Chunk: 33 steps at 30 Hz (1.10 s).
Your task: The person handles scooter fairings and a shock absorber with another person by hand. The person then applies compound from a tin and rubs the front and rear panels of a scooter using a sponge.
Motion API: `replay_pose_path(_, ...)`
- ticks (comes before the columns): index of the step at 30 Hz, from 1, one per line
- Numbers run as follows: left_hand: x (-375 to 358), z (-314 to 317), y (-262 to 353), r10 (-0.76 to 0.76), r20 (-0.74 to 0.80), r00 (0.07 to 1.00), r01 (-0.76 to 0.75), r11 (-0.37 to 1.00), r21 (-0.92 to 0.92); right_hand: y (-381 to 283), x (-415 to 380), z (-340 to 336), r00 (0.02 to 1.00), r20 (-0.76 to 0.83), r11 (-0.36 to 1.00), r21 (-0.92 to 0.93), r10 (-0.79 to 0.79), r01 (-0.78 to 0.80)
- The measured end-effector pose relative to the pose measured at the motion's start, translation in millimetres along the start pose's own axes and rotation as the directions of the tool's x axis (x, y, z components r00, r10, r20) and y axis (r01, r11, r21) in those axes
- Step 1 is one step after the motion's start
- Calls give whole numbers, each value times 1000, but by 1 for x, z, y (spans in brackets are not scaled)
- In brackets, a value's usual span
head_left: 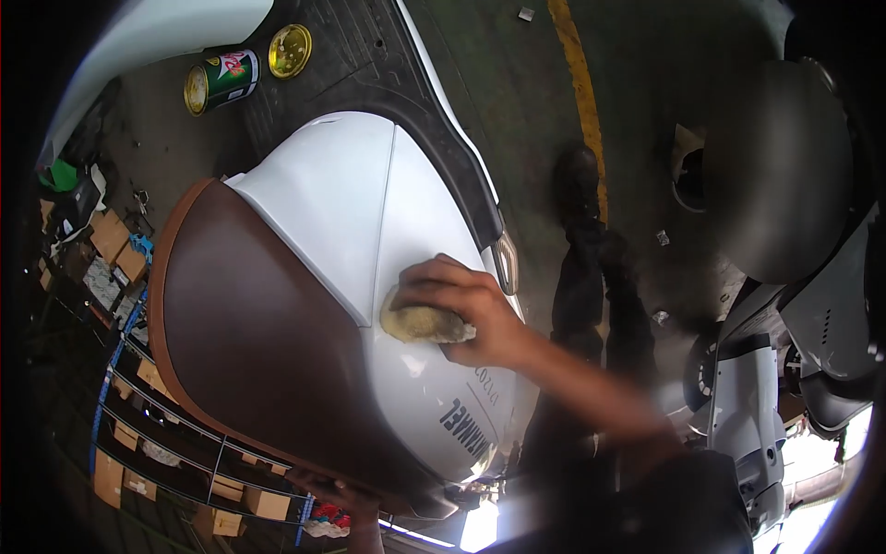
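Note:
My right hand (pixel 461 309) is closed around a yellowish cloth wad (pixel 425 324), pressed against the glossy white side panel (pixel 337 185) of a scooter. Dark lettering (pixel 464 427) marks the panel just below that hand. Beside the panel lies the scooter's brown seat (pixel 258 295) with a lighter tan rim. At the seat's lower edge is my left hand (pixel 343 499), in shadow, its visible fingers stretched out along the edge. An open green tin (pixel 221 81) lies on its side near the black footboard (pixel 360 55), and its gold lid (pixel 290 51) rests on the footboard.
A shelf rack (pixel 218 466) with cardboard boxes (pixel 267 503) stands along the lower left. At the right is another scooter (pixel 748 415), and a dark rounded shape (pixel 780 171) above it is blurred. A yellow line (pixel 577 74) crosses the dark floor.

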<state>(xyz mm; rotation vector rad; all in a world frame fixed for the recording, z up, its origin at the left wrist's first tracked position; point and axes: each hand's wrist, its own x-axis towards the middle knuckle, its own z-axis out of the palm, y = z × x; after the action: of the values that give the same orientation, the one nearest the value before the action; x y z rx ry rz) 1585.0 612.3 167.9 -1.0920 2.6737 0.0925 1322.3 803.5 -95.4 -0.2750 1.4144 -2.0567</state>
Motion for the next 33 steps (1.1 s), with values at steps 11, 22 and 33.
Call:
replay_pose_path(11, 36, 7, 27, 68, -181, 981, -67, 998, 11, 28, -56, -32, 996, 29, 996, -12, 86, -86)
replay_pose_path(22, 53, 5, 18, 354, -238, 904, -335, 935, 120, 53, -174, -6, 980, -182, 996, -28, 79, -85)
replay_pose_path(33, 68, -2, 27, 713, -97, 694, -677, 693, 247, 47, -174, -12, 822, -437, 899, -62, 365, -432)
